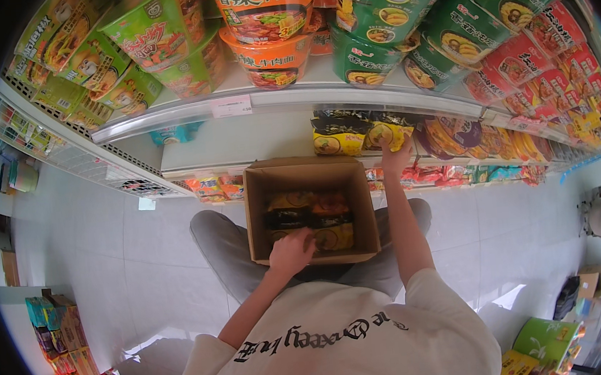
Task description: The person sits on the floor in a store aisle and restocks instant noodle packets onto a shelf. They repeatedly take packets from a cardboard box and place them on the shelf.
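Observation:
My right hand [396,156] is stretched out to the lower shelf, closed on the front of a black-and-yellow instant noodle packet [388,128]. Beside that one on the left stand similar noodle packets [340,141]. Between my knees, an open cardboard box [308,175] holds several black-and-yellow noodle packets [333,239], dim in its shadow. My left hand [293,251] reaches over the box's near left corner with curled fingers next to those packets. What its fingers grip, if anything, is hidden.
Cup noodles in orange [271,18], green and red crowd the upper shelf [196,100], which overhangs my right arm's reach. Purple-and-yellow packets [464,137] stand right of my right hand. A perforated shelf side [82,146] rises at left. Stacked goods [63,337] lie behind me on the left.

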### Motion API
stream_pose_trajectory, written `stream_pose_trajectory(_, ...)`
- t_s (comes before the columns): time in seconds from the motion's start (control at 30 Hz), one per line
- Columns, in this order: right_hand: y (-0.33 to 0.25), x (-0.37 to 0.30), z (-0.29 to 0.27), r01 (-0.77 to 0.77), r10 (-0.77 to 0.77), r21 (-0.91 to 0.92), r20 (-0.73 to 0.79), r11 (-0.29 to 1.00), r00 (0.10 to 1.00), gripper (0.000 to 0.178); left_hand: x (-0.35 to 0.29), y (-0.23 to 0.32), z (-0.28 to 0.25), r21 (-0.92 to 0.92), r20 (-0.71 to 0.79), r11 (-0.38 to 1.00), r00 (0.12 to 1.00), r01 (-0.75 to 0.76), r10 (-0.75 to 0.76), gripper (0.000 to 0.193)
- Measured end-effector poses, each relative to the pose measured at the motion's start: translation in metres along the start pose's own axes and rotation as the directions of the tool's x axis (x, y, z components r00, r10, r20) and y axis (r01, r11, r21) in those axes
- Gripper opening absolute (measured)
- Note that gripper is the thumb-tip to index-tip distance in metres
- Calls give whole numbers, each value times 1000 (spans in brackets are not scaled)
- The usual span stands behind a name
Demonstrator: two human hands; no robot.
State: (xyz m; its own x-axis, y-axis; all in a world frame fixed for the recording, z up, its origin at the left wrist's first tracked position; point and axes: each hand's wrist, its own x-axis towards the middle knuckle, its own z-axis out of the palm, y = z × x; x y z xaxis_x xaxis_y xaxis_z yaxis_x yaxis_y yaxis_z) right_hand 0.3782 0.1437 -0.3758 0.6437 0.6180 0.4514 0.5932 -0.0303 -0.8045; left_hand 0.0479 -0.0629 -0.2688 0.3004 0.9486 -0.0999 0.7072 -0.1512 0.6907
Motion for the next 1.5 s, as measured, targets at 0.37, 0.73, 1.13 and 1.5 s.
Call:
stream_pose_trajectory(0.37, 9, 15, 13, -51, 139, -304, 274, 951, 952, 120, 3, 3, 2, 30, -2, 999, 999, 39, -38, 18)
stream_pose_trajectory(0.73, 13, 26, 30, -32, 88, -286, 185, 958, 979, 121, 2, -2, 1, 78, 49, 994, 995, 79, -83, 18)
stream_pose_trajectory(1.13, 17, 26, 3, -99, 217, -333, 339, 938, 915, 116, 6, -11, 9, 41, 30, 998, 998, 56, -57, 21)
stream_pose_trajectory(1.5, -146, -104, -133, -26, -129, 222, 654, 975, 746, 22, 38, -12, -1, 202, 88, 977, 995, -65, 48, 24)
